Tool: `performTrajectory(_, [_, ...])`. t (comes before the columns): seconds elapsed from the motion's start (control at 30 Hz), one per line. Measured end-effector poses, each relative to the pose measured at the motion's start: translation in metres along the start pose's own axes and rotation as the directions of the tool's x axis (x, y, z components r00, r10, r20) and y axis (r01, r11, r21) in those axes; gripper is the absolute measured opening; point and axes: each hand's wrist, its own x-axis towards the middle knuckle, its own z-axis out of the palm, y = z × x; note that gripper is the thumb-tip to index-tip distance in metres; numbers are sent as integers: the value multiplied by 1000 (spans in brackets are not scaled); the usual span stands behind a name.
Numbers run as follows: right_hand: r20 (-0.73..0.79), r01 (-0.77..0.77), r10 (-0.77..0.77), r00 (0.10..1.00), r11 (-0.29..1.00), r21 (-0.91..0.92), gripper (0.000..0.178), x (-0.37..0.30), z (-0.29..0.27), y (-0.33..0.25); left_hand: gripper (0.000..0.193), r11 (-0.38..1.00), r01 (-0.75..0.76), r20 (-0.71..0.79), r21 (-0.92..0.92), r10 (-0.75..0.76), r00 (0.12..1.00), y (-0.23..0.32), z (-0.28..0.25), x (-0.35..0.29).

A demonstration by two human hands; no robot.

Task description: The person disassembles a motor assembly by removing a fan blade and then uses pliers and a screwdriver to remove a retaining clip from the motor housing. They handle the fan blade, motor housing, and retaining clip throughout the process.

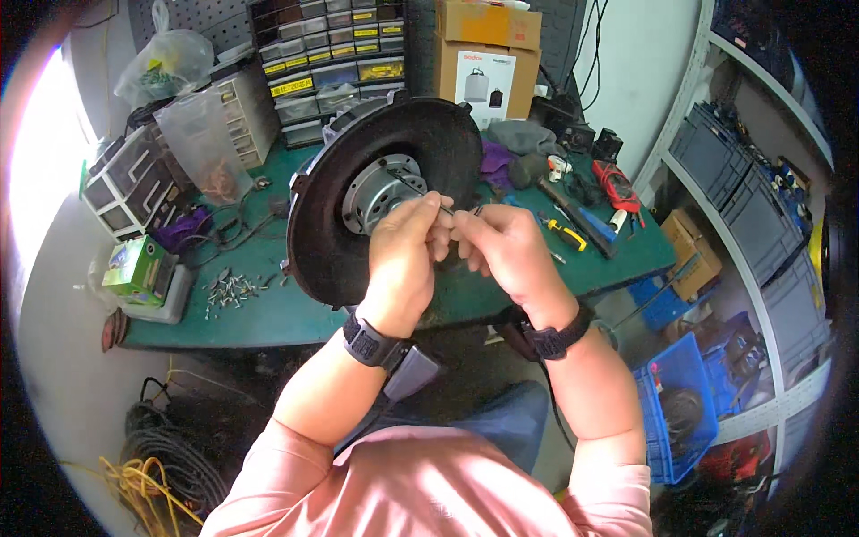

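Note:
A large round black housing (313, 224) stands tilted on the green workbench, its hollow side turned toward me. At its centre sits a round silver metal hub (358, 208) with holes around its face. In front of the hub my left hand (403, 255) is closed, its fingertips pinching a thin dark rod (446, 210). My right hand (512, 246) meets it from the right, with thumb and finger pinched together around a small dark end. Whether that end belongs to the same rod, I cannot tell. Both wrists wear black straps.
Loose screws (234, 291) lie on the bench (268, 320) at the left, near a green box (139, 271). On the right are a yellow-handled screwdriver (567, 235), a hammer (582, 219) and red cables (616, 186). Drawer cabinets (331, 54) and a cardboard box (488, 63) stand behind.

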Motion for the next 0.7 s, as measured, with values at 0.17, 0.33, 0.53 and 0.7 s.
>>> performTrajectory(0.17, [31,-22,20,999,997,78,33,11,1,-3,22,1000,16,-14,-23,-16,1000,-2,-1,7])
performTrajectory(0.33, [-8,-13,14,1000,995,102,33,16,6,3,21,997,54,-7,-60,-54,999,-6,-7,13])
performTrajectory(0.53, [-29,5,-3,1000,996,88,33,18,10,5,20,993,81,6,-81,-81,997,-2,-8,14])
performTrajectory(0.7, [-31,14,-10,999,992,127,33,16,13,0,21,992,86,-12,-94,-87,996,-2,-8,16])
